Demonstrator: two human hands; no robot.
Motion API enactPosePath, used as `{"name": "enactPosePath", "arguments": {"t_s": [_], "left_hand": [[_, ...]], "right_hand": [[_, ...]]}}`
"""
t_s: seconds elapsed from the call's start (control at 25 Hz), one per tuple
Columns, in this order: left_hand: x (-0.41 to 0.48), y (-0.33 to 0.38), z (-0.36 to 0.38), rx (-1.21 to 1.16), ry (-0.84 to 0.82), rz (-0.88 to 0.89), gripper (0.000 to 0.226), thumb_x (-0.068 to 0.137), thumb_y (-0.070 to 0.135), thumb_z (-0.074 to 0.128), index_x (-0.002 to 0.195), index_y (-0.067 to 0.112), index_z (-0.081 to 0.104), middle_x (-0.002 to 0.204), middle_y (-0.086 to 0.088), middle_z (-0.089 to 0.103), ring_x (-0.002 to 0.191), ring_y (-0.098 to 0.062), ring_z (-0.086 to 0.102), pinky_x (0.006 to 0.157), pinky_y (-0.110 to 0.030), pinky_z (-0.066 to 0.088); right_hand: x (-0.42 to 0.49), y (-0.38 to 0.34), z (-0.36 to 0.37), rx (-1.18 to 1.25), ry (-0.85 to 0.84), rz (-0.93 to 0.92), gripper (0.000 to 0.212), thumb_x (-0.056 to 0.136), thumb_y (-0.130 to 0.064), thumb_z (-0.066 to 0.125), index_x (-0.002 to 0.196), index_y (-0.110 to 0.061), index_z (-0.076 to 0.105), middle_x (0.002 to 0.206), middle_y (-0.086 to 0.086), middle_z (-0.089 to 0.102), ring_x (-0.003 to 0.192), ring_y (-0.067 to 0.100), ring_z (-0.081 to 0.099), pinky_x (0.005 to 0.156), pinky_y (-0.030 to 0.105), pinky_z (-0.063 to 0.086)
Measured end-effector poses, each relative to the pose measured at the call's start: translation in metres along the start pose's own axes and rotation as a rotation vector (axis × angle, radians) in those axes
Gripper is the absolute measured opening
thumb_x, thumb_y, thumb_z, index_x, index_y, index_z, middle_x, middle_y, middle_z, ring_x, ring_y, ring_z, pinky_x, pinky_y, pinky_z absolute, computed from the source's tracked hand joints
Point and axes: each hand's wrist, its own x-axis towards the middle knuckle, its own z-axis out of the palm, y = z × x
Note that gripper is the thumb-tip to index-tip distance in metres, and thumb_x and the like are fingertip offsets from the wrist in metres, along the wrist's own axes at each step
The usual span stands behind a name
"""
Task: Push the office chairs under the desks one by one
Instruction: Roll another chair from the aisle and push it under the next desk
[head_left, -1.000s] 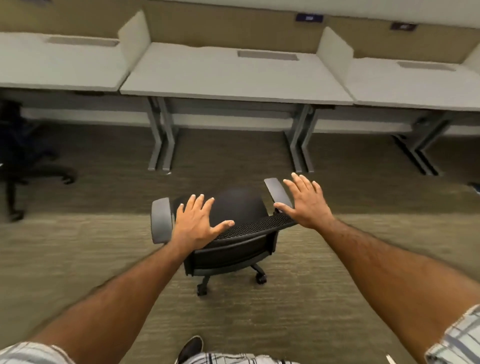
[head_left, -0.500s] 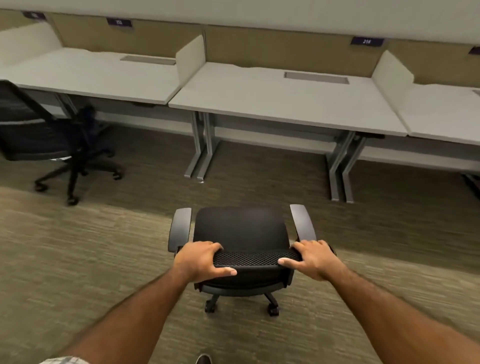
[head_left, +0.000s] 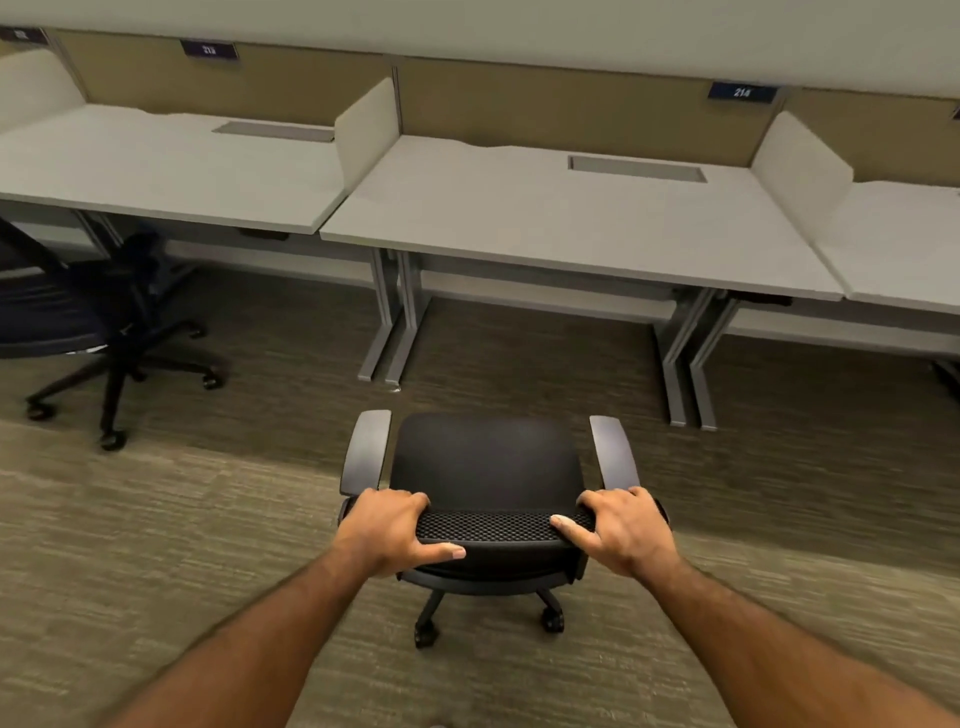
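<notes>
I am gripping the chair (head_left: 485, 467) backrest with left hand (head_left: 387, 530) and right hand (head_left: 626, 530); beyond them, carpet (head_left: 156, 545) and a bare tabletop (head_left: 545, 218) are lying.

Striped carpet (head_left: 130, 545), tan partition panels (head_left: 545, 98), numbered plaques (head_left: 742, 92)

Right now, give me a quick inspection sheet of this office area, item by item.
Surface: carpet floor, bare around the chair.
Job's things: black office chair out on the carpet, facing the middle desk, not yet under it; second chair out at the left.
Clutter: nothing seen on the desktops.
Grippers: left hand and right hand grip the top of the backrest at its two ends.
Cables: nothing seen.
Surroundings: divider panels, numbered plates on the back partition.
</notes>
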Motion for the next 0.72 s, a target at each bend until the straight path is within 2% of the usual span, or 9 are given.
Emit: {"name": "enactPosePath", "arguments": {"t_s": [0.12, 0.24, 0.36, 0.56, 0.72], "left_hand": [[0.037, -0.014, -0.010, 0.000, -0.001, -0.047, 0.099, 0.058, 0.106, 0.020, 0.093, 0.023, 0.058, 0.089, 0.004, 0.064, 0.080, -0.017, 0.057, 0.076, -0.038, 0.041], [0.075, -0.028, -0.021, -0.007, 0.005, -0.060, 0.095, 0.059, 0.106, 0.022, 0.088, 0.022, 0.055, 0.087, 0.002, 0.063, 0.077, -0.018, 0.054, 0.078, -0.040, 0.041], [0.112, -0.041, -0.025, -0.007, 0.010, -0.078, 0.096, 0.059, 0.106, 0.020, 0.087, 0.021, 0.055, 0.085, 0.003, 0.063, 0.079, -0.018, 0.058, 0.082, -0.040, 0.044], [0.183, -0.059, -0.037, -0.007, 0.033, -0.130, 0.102, 0.059, 0.107, 0.018, 0.092, 0.020, 0.059, 0.086, 0.002, 0.064, 0.082, -0.018, 0.060, 0.083, -0.040, 0.046], [0.241, -0.064, -0.044, -0.030, 0.020, -0.209, 0.103, 0.060, 0.107, 0.018, 0.095, 0.020, 0.060, 0.088, 0.002, 0.065, 0.084, -0.019, 0.061, 0.083, -0.041, 0.045]], "right_hand": [[0.044, 0.008, 0.010, -0.051, 0.060, 0.103, 0.095, 0.082, -0.089, 0.004, 0.096, -0.025, 0.072, 0.096, -0.005, 0.071, 0.103, 0.018, 0.064, 0.108, 0.053, 0.034], [0.089, 0.018, 0.007, -0.095, 0.048, 0.154, 0.080, 0.086, -0.081, 0.019, 0.102, -0.025, 0.074, 0.108, -0.002, 0.069, 0.116, 0.020, 0.058, 0.113, 0.064, 0.023], [0.136, 0.031, 0.002, -0.063, -0.002, 0.157, 0.083, 0.084, -0.079, 0.014, 0.115, -0.028, 0.072, 0.123, -0.004, 0.065, 0.120, 0.020, 0.057, 0.114, 0.061, 0.023], [0.227, 0.059, -0.005, -0.047, 0.008, 0.089, 0.082, 0.083, -0.077, 0.014, 0.112, -0.028, 0.073, 0.114, -0.004, 0.068, 0.111, 0.021, 0.061, 0.111, 0.055, 0.032], [0.307, 0.085, -0.016, -0.077, -0.042, 0.042, 0.081, 0.083, -0.076, 0.011, 0.112, -0.031, 0.071, 0.114, -0.005, 0.068, 0.116, 0.019, 0.056, 0.116, 0.056, 0.023]]}}
